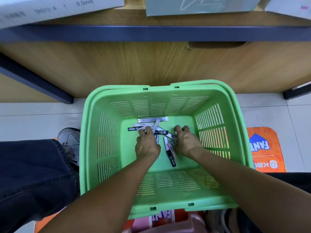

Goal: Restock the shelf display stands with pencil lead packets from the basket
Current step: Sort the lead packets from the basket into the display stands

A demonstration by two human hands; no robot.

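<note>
A green plastic basket point(94, 125) sits on the floor in front of a wooden shelf unit. Several slim pencil lead packets point(152, 119), dark and silver-grey, lie scattered on its bottom. Both of my hands reach down inside it. My left hand point(147, 144) has its fingers curled over a cluster of packets, and a light packet point(156, 125) sticks up between them. My right hand point(187, 142) curls its fingers round packets at the right of the pile. A few more dark packets point(171, 157) lie between my wrists.
The wooden shelf point(151, 21) above holds white boxes point(50, 9), one marked 0.5mm, and a pale green box point(202, 5). A person's dark trouser leg and grey shoe point(69, 140) stand left of the basket. An orange floor sticker point(265, 148) lies to the right.
</note>
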